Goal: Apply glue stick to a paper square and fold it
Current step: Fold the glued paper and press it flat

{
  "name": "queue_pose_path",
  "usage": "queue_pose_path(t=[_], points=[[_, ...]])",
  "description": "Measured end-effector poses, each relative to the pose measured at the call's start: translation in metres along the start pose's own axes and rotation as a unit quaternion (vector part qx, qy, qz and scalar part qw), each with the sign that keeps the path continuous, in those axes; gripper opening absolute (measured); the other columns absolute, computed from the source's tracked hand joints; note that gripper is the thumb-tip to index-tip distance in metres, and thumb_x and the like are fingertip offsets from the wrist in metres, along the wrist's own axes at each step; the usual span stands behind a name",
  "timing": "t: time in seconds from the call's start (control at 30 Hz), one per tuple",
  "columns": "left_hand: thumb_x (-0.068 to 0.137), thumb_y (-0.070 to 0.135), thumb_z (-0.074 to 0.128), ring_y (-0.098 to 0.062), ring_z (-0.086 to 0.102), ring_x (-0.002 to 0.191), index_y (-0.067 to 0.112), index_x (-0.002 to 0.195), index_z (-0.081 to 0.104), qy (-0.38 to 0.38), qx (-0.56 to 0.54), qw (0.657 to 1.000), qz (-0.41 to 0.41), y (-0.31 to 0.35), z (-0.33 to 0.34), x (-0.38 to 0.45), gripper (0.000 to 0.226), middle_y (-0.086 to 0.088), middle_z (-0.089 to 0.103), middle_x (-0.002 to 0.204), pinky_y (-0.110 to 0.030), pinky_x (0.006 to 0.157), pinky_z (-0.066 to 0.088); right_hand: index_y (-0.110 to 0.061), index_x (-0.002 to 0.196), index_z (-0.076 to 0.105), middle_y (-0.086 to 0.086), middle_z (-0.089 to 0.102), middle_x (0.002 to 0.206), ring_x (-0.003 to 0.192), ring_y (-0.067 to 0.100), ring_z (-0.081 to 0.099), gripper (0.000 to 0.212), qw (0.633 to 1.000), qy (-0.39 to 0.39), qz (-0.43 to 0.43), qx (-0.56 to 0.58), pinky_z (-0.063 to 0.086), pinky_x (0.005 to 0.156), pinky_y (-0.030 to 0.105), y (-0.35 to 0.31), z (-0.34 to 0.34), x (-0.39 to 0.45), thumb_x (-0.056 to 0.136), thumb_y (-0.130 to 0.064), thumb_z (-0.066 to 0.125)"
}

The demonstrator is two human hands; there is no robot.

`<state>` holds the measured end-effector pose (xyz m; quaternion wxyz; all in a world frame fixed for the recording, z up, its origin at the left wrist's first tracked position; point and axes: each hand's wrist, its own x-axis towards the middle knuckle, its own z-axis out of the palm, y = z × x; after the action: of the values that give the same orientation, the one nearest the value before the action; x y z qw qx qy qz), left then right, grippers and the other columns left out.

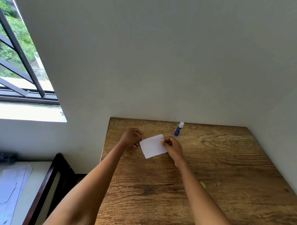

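Left hand (132,137) pinches white paper square (152,147) left edge; right hand (172,147) pinches right edge, above wooden counter (226,174); blue glue stick (178,129) upright nearby.

One paper square (153,146), one glue stick (178,129), two hands, one table (226,165), one paper stack (10,188).

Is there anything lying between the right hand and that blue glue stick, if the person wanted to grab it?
Nothing visible does. The right hand pinches the paper at its right edge, and the glue stick stands just beyond it on bare wooden table. The left hand holds the paper's other edge.
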<state>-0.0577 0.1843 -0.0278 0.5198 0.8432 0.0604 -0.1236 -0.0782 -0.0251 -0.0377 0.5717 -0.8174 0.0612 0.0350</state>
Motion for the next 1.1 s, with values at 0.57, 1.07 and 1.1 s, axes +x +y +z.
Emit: queue_pose_path(t=[0.57,1.07,1.1], points=[[0.085,0.010,0.061,-0.017,0.063,0.098,0.013,0.099,0.073,0.027,0.196,0.972,0.129,-0.003,0.000,0.005,0.018,-0.003,0.072,0.106,-0.027,0.082,0.048,-0.017,0.071,0.047,-0.001,0.048,0.074,0.075,0.013,0.048,0.022,0.967,0.031,0.045,0.249,0.040,0.070,0.027,0.001,-0.012,-0.010,0.089,-0.006,0.042],[0.093,0.015,0.049,-0.022,0.058,0.101,0.013,0.106,0.069,0.072,0.296,0.925,0.227,-0.008,0.009,0.003,0.024,-0.005,0.065,0.108,-0.031,0.073,0.046,-0.014,0.070,0.046,0.005,0.052,0.084,0.083,0.018,0.050,0.021,0.923,0.072,0.081,0.369,0.042,0.070,0.028,0.003,-0.015,-0.010,0.087,-0.007,0.038],[0.093,0.015,0.048,-0.022,0.057,0.101,0.013,0.107,0.068,0.070,0.302,0.922,0.232,-0.008,0.010,0.003,0.025,-0.006,0.064,0.107,-0.031,0.073,0.046,-0.014,0.070,0.046,0.005,0.053,0.083,0.082,0.018,0.050,0.021,0.920,0.077,0.084,0.376,0.041,0.070,0.027,0.003,-0.015,-0.010,0.087,-0.007,0.038]])
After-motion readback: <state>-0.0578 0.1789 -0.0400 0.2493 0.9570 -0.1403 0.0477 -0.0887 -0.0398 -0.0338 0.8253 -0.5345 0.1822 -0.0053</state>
